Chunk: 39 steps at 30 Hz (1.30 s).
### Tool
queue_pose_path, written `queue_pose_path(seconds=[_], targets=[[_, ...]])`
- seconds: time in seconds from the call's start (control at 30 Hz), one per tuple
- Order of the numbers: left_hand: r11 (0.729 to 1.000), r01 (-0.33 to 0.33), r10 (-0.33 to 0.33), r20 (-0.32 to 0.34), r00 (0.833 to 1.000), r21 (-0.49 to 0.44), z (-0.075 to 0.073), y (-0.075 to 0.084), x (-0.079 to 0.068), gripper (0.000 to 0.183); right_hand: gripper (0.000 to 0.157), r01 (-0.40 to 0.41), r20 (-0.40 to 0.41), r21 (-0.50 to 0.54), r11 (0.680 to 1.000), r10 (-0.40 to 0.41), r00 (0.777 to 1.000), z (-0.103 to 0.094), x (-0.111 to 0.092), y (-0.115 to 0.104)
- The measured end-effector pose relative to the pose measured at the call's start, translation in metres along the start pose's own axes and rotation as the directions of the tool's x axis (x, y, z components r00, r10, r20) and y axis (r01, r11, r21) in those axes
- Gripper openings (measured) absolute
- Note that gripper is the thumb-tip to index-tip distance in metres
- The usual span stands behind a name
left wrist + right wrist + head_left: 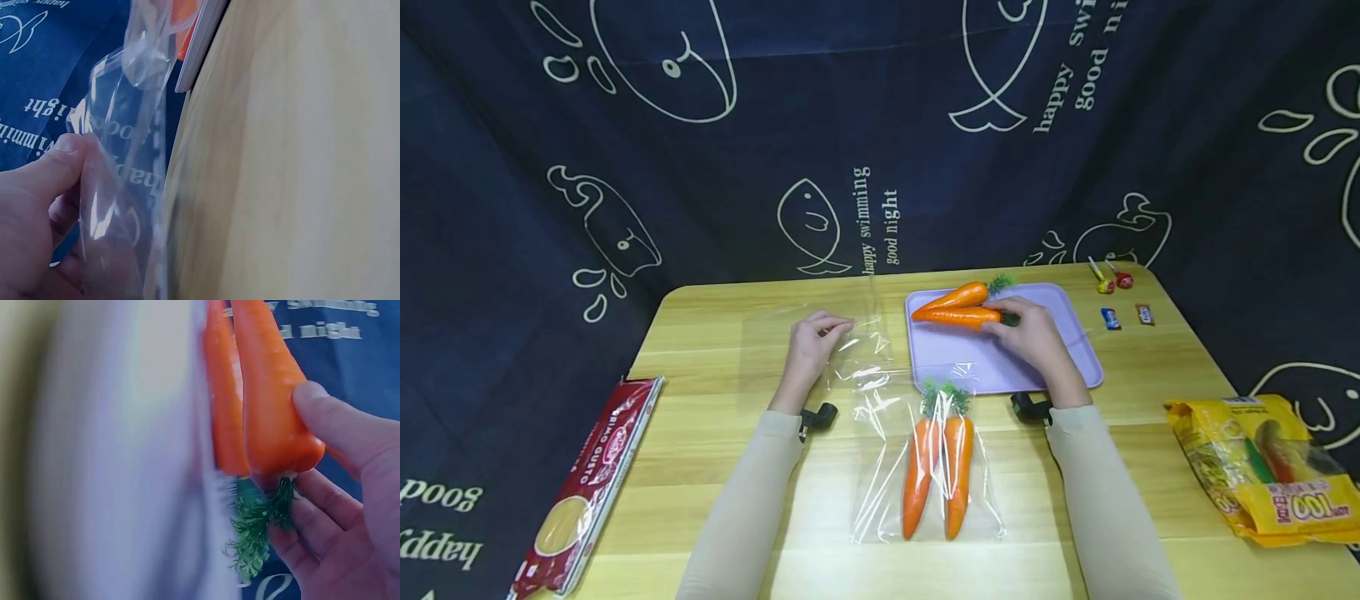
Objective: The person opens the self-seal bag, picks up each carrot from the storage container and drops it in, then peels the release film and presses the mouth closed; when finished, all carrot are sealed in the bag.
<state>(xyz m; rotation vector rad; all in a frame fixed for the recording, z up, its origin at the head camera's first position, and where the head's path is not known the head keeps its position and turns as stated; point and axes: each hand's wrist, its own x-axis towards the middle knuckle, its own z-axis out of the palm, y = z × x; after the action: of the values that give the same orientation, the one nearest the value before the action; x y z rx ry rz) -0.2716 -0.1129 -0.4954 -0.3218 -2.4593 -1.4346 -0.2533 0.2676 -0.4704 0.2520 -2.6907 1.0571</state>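
Note:
My left hand [815, 343] pinches the edge of a clear plastic bag [115, 206] between thumb and fingers, left of a lilac tray [1000, 371]. Over that tray, my right hand [1028, 332] grips an orange carrot [957, 317] by its thick end, thumb on one side and fingers near the green leafy top [259, 531]. A second carrot [961, 295] lies on the tray just behind it. Closer to me, another clear bag [876, 500] lies flat on the table with two carrots [957, 475] side by side in it, leaves pointing away.
A red pasta packet [587, 483] lies along the left edge of the wooden table [700, 467]. At right is a yellow snack bag [1262, 467]. Two lollipops [1107, 285] and two small wrapped candies [1111, 318] sit at the back right. A dark printed curtain [880, 125] surrounds the table.

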Motion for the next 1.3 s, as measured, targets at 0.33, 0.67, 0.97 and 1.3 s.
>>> queue_pose_path(seconds=[0.33,0.67,0.97,1.3], targets=[[0.999,-0.005,0.004,0.026,1.000,0.041,0.001,0.008,0.003,0.012,0.042,0.114,-0.039,0.029,0.993,-0.113,0.993,-0.012,0.004,-0.061],[0.999,-0.049,0.048,0.013,0.999,0.021,0.004,0.011,0.003,0.011,0.037,0.190,0.096,-0.091,0.978,-0.181,0.979,0.022,0.029,-0.091],[0.997,-0.072,0.072,-0.011,0.997,-0.023,0.003,0.022,0.002,0.014,0.036,0.234,0.200,-0.112,0.966,-0.208,0.957,0.056,0.042,-0.113],[0.990,-0.077,0.070,-0.062,0.996,-0.116,0.009,0.023,0.001,0.015,0.034,0.211,0.305,-0.051,0.976,-0.186,0.934,0.096,0.052,-0.125]])
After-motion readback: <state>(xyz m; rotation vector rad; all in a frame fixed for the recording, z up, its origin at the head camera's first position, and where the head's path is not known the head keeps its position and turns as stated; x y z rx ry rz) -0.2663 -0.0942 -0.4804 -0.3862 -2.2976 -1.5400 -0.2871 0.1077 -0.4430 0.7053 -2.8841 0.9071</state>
